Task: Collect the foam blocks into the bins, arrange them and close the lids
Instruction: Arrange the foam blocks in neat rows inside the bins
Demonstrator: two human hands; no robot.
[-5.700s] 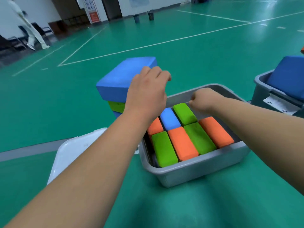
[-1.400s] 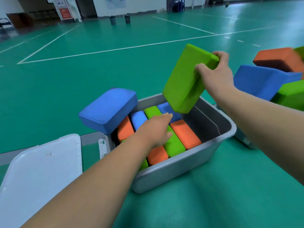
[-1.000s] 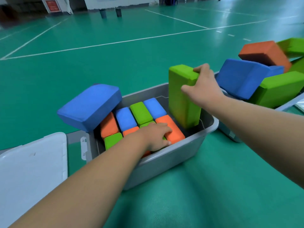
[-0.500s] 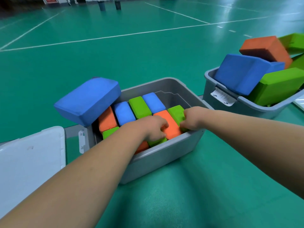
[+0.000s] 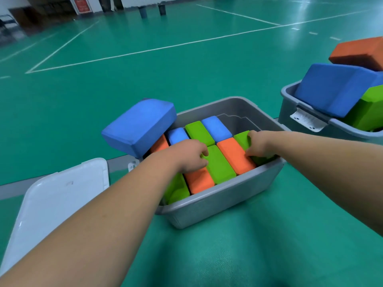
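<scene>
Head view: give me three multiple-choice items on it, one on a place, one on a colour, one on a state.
1. The lid lies: A on the bin; B on the floor left of the bin; C against a wall.
2. The end block that the right hand grips is: A green; B orange; C blue.
3. The big blue block is: A flat inside the bin; B tilted over the bin's left rim; C on the floor.
Key: 1 B, the lid lies flat beside the bin's left end. 2 A, green shows beside the hand. 3 B, it leans across the rim, partly outside.
</scene>
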